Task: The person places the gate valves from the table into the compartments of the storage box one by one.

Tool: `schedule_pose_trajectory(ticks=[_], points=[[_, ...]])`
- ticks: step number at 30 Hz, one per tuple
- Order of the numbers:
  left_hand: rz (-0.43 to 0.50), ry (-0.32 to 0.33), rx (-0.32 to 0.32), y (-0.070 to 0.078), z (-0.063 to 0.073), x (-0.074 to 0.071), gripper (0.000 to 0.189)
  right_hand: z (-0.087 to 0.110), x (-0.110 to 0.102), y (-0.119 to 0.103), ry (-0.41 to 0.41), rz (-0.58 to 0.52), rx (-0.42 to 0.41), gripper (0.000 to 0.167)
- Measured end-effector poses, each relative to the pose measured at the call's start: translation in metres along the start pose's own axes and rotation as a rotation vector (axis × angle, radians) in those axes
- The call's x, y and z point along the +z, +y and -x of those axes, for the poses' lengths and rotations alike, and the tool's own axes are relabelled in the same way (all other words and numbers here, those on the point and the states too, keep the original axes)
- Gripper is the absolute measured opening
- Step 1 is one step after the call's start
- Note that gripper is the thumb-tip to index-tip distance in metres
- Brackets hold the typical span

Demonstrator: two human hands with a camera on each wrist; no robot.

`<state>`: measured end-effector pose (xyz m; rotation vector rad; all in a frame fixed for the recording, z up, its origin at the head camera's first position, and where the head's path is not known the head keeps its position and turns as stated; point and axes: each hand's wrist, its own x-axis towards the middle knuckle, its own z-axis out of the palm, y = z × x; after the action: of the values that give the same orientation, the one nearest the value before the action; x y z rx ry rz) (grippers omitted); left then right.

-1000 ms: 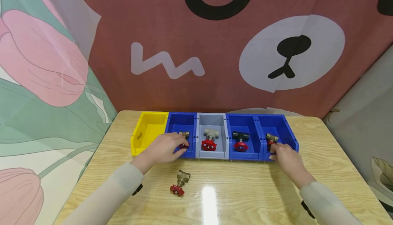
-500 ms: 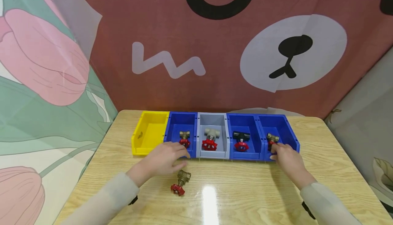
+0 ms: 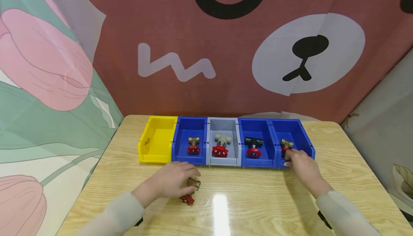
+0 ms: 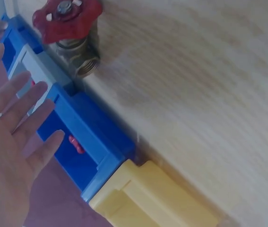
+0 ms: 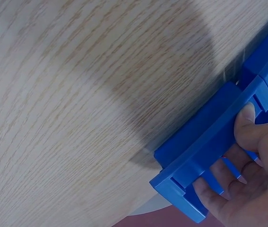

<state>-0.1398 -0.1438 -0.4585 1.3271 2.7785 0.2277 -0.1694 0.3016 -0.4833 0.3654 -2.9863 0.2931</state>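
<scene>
On the table lies a brass gate valve [image 3: 193,183] with a red handwheel, partly covered by my left hand [image 3: 172,180]. In the left wrist view the fingers of that hand are spread and look apart from the valve [image 4: 74,49]. My right hand [image 3: 301,164] reaches into the rightmost blue bin [image 3: 292,126]. There its fingers are at the red handwheel of another brass valve [image 3: 286,143]. The right wrist view shows the thumb [image 5: 246,116] on the bin's front edge and the fingers inside; whether they grip the handwheel is hidden.
Several bins stand in a row: a yellow bin [image 3: 158,121], a blue one with a small brass valve [image 3: 193,146], a grey one with a pale valve [image 3: 221,144], and a blue one with a black valve [image 3: 253,147]. A printed cloth [image 3: 226,100] hangs behind the table.
My left hand has moved back from the valve in the second bin, leaving it there, and down over the valve on the table. My right hand has stayed in place.
</scene>
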Motion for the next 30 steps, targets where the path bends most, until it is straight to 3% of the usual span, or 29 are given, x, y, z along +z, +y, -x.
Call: schedule_pose_trajectory(ticks=[10, 19, 30], points=[[0.005, -0.011, -0.006, 0.004, 0.008, 0.015, 0.046, -0.001, -0.002, 0.0, -0.004, 0.0, -0.005, 0.021], [0.062, -0.09, -0.09, 0.007, 0.012, 0.023, 0.054, -0.002, -0.002, 0.0, 0.004, 0.003, -0.007, 0.022], [0.069, -0.105, -0.122, 0.009, 0.017, 0.037, 0.072, 0.0, -0.001, -0.001, 0.012, -0.002, -0.011, 0.021]])
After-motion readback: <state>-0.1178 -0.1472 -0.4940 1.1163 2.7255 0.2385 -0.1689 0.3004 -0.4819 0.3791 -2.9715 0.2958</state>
